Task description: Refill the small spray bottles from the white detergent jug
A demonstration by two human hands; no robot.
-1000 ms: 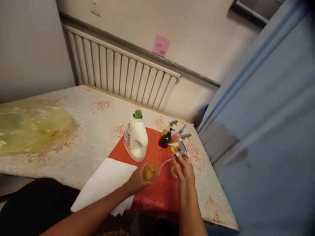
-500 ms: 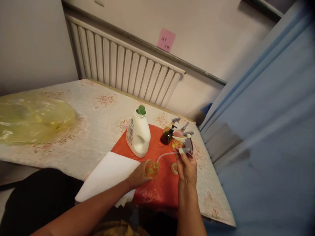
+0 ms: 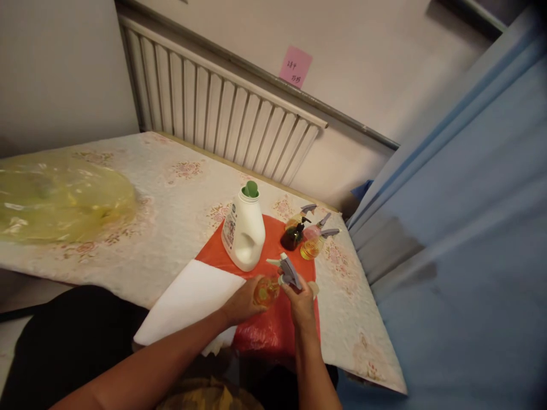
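Note:
My left hand is closed around a small clear bottle with orange-yellow liquid, tilted toward the right. In my right hand is a grey and white trigger spray head, held at the bottle's mouth; its tube no longer shows outside the bottle. Whether the head is seated on the neck I cannot tell. Behind both hands stands a large white jug with a green piece in its open mouth. A pale round cap lies partly hidden beside my right hand.
Several filled bottles stand at the back right, among them a dark pump bottle and a yellow spray bottle. Red sheeting and a white sheet cover part of the flowered table cover. A yellow plastic bag lies left; a blue curtain hangs right.
My right hand has brought the spray head left and down to the bottle's mouth, and the tube has gone into the bottle. My left hand keeps hold of the bottle.

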